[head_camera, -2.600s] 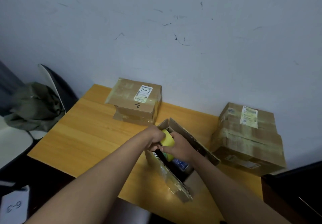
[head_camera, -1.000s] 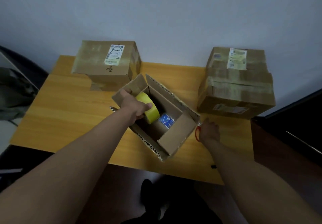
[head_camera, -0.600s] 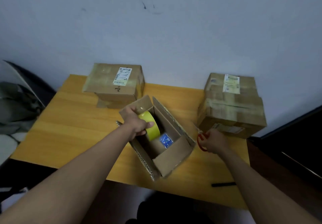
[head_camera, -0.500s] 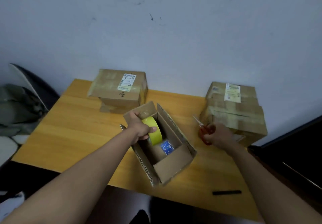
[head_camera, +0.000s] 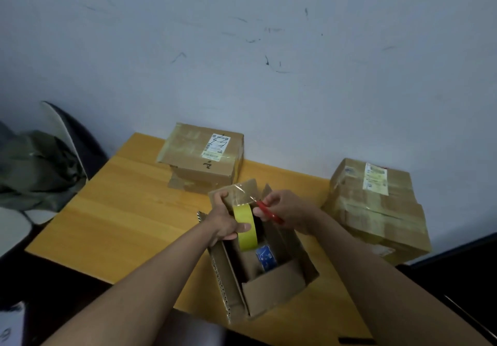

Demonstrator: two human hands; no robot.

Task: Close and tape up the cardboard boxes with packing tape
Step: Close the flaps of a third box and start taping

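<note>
Left hand point(head_camera: 223, 224): fingers curled round the yellow tape roll point(head_camera: 245, 227), thumb across its outer face, roll held on edge above the open box point(head_camera: 258, 259). Clear strip of tape point(head_camera: 240, 196) pulled up from the roll to the box's far flap point(head_camera: 236, 192), stuck there, shiny and wrinkled. Right hand point(head_camera: 287, 211): fingers closed round the red handles of scissors point(head_camera: 265, 210), blades pointing left at the strip just above the roll; whether the blades touch the tape, cannot tell.

Open box: near the front edge of the table point(head_camera: 129, 211), flaps up, the near flap point(head_camera: 271, 290) folded inward. Inside, below the roll, a small blue item point(head_camera: 266, 257) on the floor of the box; what it is, too small to tell.

Behind the open box and to its left, against the wall point(head_camera: 242, 50): a sealed box point(head_camera: 201, 157), glossy with tape, white label on top, sitting on what looks like a flatter piece of cardboard. To the right of the open box, well apart: a stack of taped boxes point(head_camera: 376, 208), labels on the top one, at the table's right end. In front of the open box to the right, at the table's front edge: a thin black object point(head_camera: 356, 341), partly cut off. Far left of the open box, off the table: a chair point(head_camera: 70, 141) with a dark green cloth point(head_camera: 35, 168) heaped on it.
</note>
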